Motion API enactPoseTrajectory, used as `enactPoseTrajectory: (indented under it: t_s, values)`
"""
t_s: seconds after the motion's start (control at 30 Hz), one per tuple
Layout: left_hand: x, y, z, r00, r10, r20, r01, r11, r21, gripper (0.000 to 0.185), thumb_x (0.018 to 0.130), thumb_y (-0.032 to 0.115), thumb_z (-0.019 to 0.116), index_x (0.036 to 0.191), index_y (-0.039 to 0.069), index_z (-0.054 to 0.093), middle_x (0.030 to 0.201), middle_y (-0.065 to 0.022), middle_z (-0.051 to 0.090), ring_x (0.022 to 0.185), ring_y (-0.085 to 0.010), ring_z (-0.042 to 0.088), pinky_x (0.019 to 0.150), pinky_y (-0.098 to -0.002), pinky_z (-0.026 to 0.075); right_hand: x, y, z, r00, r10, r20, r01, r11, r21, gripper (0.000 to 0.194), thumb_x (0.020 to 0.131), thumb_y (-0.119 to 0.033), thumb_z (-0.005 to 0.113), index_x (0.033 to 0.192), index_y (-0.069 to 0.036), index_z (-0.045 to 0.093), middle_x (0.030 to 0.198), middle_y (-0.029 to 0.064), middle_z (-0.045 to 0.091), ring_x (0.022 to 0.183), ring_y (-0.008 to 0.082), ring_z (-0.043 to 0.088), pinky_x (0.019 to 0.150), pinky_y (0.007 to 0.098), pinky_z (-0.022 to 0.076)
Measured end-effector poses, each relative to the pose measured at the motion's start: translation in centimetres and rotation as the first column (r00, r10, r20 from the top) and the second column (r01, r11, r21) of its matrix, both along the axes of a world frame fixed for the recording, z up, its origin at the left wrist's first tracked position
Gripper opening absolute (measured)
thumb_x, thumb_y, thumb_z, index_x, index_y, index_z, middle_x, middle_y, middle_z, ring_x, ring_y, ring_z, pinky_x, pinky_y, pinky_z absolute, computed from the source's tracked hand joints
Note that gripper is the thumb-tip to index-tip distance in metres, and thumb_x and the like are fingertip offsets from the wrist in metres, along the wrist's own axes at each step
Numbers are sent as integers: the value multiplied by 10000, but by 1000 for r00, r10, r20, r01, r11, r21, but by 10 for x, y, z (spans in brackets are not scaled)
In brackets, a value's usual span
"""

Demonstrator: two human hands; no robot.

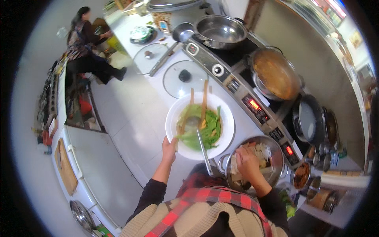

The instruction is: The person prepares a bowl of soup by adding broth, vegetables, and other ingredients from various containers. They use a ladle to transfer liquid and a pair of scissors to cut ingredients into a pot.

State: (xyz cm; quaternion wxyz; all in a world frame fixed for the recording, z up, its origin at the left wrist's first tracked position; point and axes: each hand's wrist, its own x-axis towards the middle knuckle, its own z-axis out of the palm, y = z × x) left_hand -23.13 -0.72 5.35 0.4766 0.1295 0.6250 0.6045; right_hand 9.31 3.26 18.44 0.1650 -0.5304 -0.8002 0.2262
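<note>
My left hand (pixel 169 149) grips the near-left rim of a wide white bowl (pixel 227 126), thumb over the edge. Inside lie green leafy vegetables (pixel 213 130) in brownish liquid, with two wooden utensils (pixel 204 99) leaning on the far side. A metal ladle (pixel 202 145) rests in the bowl, its handle reaching over the near rim. To the right, my right hand (pixel 247 161) is down in a two-handled steel pot (pixel 278 148) among pale strips and mixed cut food (pixel 262 151). Its fingers are curled; whether they hold any food is hidden.
Beyond the bowl lies a glass lid (pixel 174 78). Along the right runs a cooktop with lit displays (pixel 254 103), bearing a steel pan (pixel 220 29), a pot of orange-brown food (pixel 275 75) and a dark pan (pixel 309 120). A person (pixel 86 44) sits at the far left.
</note>
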Motion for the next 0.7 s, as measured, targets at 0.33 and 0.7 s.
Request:
enactPoseTrajectory:
  t_s: [0.33, 0.7]
  values:
    - [34, 98, -1, 987, -153, -50, 154, 988, 6, 531, 968, 471, 370, 990, -9, 594, 847, -72, 623, 704, -138, 595, 549, -270, 472, 141, 1, -103, 829, -466, 309, 457, 883, 106, 401, 775, -205, 611, 1137, -55, 525, 1100, 185, 556, 1025, 401, 508, 860, 490, 414]
    - [19, 135, -50, 388, -276, -879, 418, 903, -98, 288, 738, 223, 674, 953, 37, 633, 828, -157, 656, 804, -350, 635, 688, -426, 486, 167, 12, -142, 879, -384, 283, 470, 797, -380, 490, 787, -232, 593, 1235, -70, 480, 1117, 173, 582, 980, 347, 567, 853, 514, 412]
